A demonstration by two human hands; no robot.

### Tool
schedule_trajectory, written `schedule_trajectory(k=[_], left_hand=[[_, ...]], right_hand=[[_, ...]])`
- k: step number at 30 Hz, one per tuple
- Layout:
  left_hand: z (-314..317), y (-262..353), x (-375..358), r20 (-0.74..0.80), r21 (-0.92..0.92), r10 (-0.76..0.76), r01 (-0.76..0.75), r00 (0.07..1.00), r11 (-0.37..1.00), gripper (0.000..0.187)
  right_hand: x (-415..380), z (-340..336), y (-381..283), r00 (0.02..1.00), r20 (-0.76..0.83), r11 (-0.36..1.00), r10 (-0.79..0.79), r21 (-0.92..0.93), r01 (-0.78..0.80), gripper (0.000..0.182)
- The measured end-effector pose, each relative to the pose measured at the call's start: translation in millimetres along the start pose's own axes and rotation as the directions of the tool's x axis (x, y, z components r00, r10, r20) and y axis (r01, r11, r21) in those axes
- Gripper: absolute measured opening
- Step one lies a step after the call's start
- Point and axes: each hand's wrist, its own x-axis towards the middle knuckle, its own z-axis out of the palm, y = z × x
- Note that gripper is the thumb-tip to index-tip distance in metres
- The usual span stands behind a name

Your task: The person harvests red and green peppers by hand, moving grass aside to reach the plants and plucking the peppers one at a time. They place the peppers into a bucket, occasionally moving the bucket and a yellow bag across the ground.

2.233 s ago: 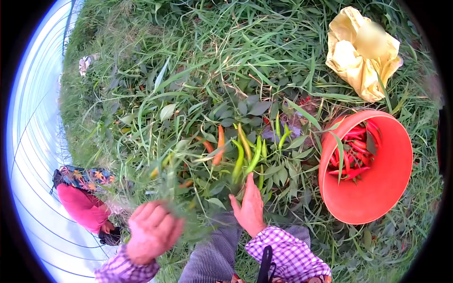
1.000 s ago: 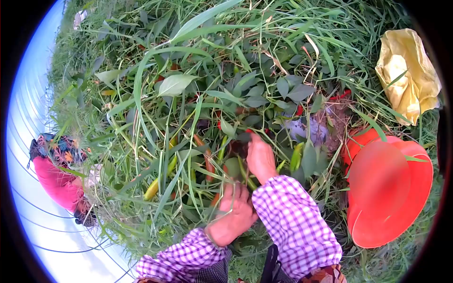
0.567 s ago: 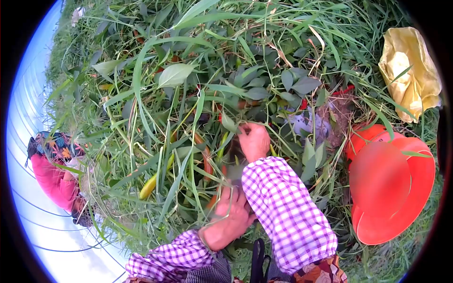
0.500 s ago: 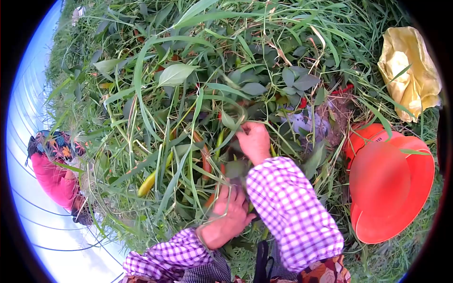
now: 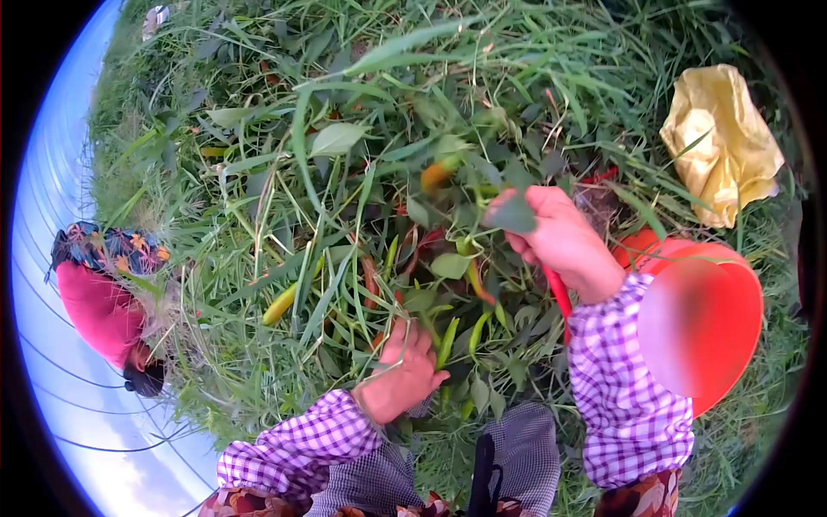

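My right hand is closed, raised over the pepper plants. A long red chili pepper sticks out below its palm. A dark green leaf covers part of the fingertips. My left hand rests low in the foliage, fingers stretched out and thumb apart, beside green chili peppers. Above it hangs a reddish-orange pepper. Farther left lies a yellow pepper among grass blades. A blurred orange-green pepper hangs left of my right hand.
A red bucket stands at the right, partly behind a blurred spot. A crumpled yellow sack lies beyond it. Tall grass tangles through the plants. Another person in a pink top bends over at the far left, by the plastic tunnel wall.
My right hand has moved right and up from the plants, and a red chili pepper now shows under it. The left hand stays nearly in place. The view has shifted slightly.
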Motion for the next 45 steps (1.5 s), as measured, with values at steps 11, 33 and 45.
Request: schedule_trajectory(k=[11, 33, 45], left_hand=[[19, 1, -2, 0.047, 0.046, 0.001, -0.003, 0.999, 0.999, 0.058], [8, 1, -10, 0.168, 0.069, 0.085, -0.098, 0.982, 0.993, 0.06], [7, 1, -6, 0.208, 0.057, 0.065, -0.078, 0.976, 0.995, 0.062]], right_hand=[[-99, -65, -144, 0.758, -0.225, 0.666, -0.612, -0.663, 0.34, 0.016], [143, 117, 178, 0.946, -0.146, 0.74, -0.29, -0.661, 0.125, 0.022], [190, 138, 212, 0.747, 0.066, 0.544, -0.662, -0.643, 0.539, 0.025]])
